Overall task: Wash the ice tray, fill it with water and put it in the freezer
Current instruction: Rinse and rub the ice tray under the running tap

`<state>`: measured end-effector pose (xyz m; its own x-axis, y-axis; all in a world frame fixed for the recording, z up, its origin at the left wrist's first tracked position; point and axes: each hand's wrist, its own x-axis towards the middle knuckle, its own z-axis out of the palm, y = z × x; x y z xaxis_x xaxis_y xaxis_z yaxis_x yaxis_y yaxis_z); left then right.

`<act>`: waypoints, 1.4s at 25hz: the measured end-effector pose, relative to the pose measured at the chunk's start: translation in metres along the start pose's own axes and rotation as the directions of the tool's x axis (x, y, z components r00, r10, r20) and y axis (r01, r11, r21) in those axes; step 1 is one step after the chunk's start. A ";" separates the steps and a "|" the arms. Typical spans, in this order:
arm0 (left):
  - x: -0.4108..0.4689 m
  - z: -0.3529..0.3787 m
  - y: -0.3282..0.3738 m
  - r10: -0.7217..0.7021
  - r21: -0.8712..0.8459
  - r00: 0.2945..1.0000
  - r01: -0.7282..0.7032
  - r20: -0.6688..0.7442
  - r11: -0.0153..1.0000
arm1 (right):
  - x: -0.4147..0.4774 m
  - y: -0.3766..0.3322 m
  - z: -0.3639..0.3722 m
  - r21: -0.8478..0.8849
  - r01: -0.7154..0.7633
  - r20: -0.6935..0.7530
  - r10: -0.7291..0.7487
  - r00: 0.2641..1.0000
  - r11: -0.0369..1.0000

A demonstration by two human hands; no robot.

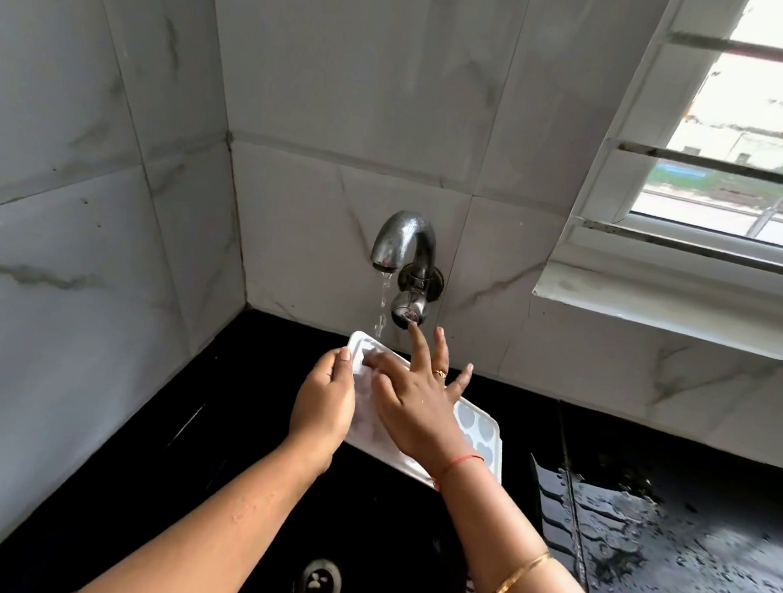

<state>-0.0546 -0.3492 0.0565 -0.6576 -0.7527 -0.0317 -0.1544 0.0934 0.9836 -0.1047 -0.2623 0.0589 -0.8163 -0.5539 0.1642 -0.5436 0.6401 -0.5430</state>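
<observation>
Past the sink drain (318,584), at the back edge of the sink (231,448), the ice tray (479,431) sat under a thin stream from the tap (404,240), with the left grip (324,404) curled round its left rim and the right grip (417,404) spread flat across its cells. Washing seemed under way; filling and freezing remained.

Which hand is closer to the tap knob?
The right hand: its fingertip is at the tap knob; the left hand is lower, gripping the ice tray by its edge.
</observation>
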 end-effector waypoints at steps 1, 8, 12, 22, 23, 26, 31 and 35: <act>-0.001 0.000 0.000 0.004 0.003 1.000 -0.004 -0.005 1.000 | -0.002 -0.001 0.001 0.010 0.007 0.002 -0.007 1.000 1.000; -0.003 0.000 0.005 0.043 0.008 0.999 -0.043 -0.006 0.999 | -0.004 0.003 -0.006 0.036 -0.048 0.062 0.046 0.997 0.998; -0.001 0.002 0.008 0.076 0.055 0.997 -0.075 -0.014 0.996 | -0.004 -0.004 -0.011 0.122 -0.046 0.086 0.036 0.996 0.991; 0.000 0.002 0.011 0.127 0.120 0.992 -0.129 0.022 0.984 | -0.001 -0.009 -0.015 0.161 -0.062 0.068 0.051 0.996 0.985; -0.001 0.001 0.010 0.130 0.126 0.991 -0.132 0.021 0.983 | 0.000 -0.008 -0.016 0.147 -0.063 0.063 0.054 0.997 0.987; 0.003 -0.001 0.012 0.125 0.115 0.992 -0.122 -0.017 0.986 | -0.001 -0.005 -0.014 0.111 -0.054 0.064 0.047 0.997 0.992; -0.001 -0.001 0.009 0.167 0.147 0.986 -0.169 0.024 0.975 | -0.001 -0.014 -0.013 0.170 -0.058 0.078 0.046 0.996 0.984; 0.004 -0.003 0.010 0.146 0.155 0.989 -0.146 0.013 0.977 | 0.000 -0.006 -0.016 0.129 -0.059 0.070 0.050 0.996 0.990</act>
<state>-0.0563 -0.3533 0.0664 -0.6826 -0.7226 0.1095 -0.1693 0.3022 0.9381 -0.1050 -0.2578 0.0752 -0.8269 -0.5569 0.0787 -0.4646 0.5975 -0.6535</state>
